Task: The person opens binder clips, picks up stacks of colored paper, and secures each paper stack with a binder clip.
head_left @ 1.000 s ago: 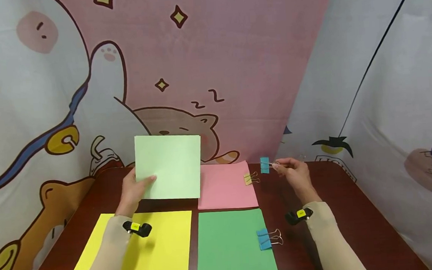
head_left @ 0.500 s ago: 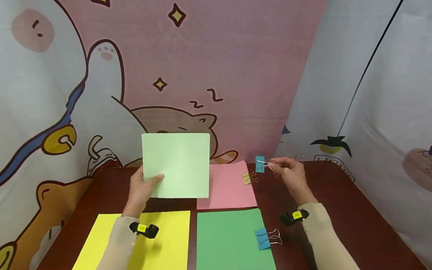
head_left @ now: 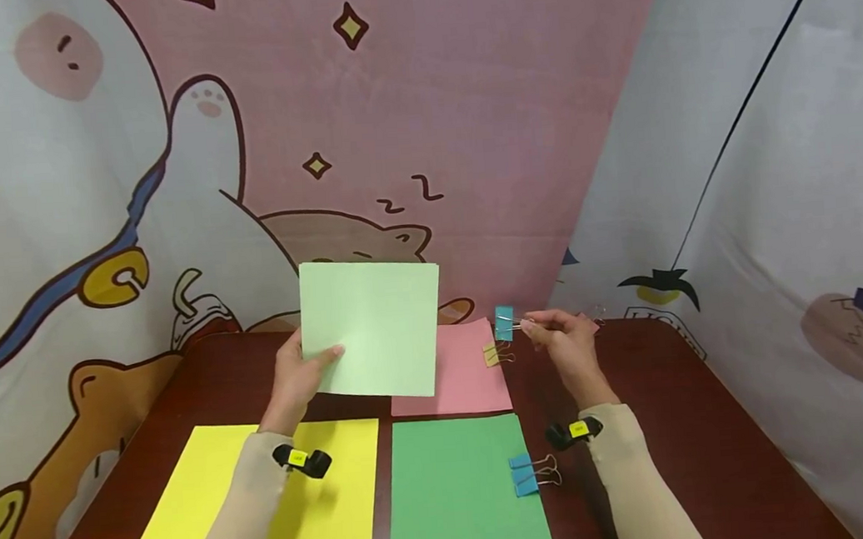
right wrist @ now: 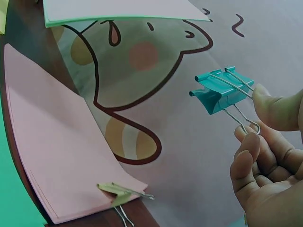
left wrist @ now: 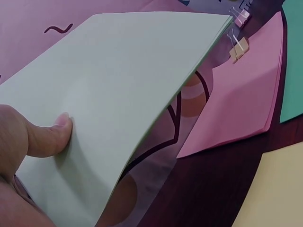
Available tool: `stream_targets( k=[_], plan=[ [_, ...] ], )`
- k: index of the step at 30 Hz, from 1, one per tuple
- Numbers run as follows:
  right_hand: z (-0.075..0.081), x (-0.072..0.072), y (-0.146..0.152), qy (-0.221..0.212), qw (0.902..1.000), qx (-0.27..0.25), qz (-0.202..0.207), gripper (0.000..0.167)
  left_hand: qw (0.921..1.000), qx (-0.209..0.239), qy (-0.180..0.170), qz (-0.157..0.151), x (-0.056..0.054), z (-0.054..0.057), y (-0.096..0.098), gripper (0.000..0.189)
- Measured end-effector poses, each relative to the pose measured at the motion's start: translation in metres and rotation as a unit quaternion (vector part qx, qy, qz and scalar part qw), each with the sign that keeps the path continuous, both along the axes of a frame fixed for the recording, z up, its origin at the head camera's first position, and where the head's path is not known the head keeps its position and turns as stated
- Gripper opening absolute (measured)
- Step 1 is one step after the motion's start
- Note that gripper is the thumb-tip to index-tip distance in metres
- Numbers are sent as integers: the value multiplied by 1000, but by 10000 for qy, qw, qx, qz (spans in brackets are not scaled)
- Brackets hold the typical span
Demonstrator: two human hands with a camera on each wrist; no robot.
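My left hand [head_left: 300,379] holds a pale green stack of paper [head_left: 371,328] raised above the table, its thumb lying flat on the front face. In the left wrist view, layered sheet edges show along the stack's right side; the fingers behind it are hidden. To the right, my right hand [head_left: 566,348] pinches a blue binder clip [right wrist: 226,90] by its wire handles, thumb on one and fingers on the other. The clip's mouth faces left, towards the paper but apart from it. Below both hands lies a pink stack of paper [head_left: 469,375] with a yellow binder clip [head_left: 491,355] on its right edge.
Yellow paper [head_left: 328,510] lies at the front left of the dark red table [head_left: 682,419]. Beside it is green paper [head_left: 465,492] with another blue binder clip [head_left: 523,474] on its right edge. A pink binder clip [left wrist: 242,18] stands farther back. Printed cloth [head_left: 464,92] hangs behind.
My left hand has carried the pale green stack to the right, over part of the pink paper. My right hand has brought the blue binder clip left, narrowing the gap between them.
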State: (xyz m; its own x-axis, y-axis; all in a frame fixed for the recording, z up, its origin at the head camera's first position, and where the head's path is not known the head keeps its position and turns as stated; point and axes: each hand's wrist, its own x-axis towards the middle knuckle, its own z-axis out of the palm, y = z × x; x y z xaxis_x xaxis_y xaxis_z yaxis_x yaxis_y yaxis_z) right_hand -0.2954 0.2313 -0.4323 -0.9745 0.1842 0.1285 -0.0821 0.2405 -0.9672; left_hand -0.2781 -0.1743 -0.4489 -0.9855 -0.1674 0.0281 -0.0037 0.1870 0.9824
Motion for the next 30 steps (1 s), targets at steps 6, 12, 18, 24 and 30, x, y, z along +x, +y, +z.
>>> stream_targets(
  k=[6, 12, 18, 24, 30],
  plan=[
    [2, 3, -7, -41, 9997, -229, 87, 33, 10000, 57, 24, -55, 1, 0, 10, 56],
    [0, 6, -11, 23, 9991, -396, 115, 32, 9999, 120, -45, -65, 3, 0, 18, 55],
    [-4, 9, -18, 105, 9991, -392, 112, 31, 9999, 166, -13, -39, 5, 0, 25, 55],
    [-6, 9, -27, 238, 9984, -495, 131, 24, 9998, 207, -18, -59, 5, -2, 31, 54],
    [-6, 9, -34, 308, 9977, -556, 223, 28, 9998, 200, -13, -69, 7, -2, 35, 54]
  ],
)
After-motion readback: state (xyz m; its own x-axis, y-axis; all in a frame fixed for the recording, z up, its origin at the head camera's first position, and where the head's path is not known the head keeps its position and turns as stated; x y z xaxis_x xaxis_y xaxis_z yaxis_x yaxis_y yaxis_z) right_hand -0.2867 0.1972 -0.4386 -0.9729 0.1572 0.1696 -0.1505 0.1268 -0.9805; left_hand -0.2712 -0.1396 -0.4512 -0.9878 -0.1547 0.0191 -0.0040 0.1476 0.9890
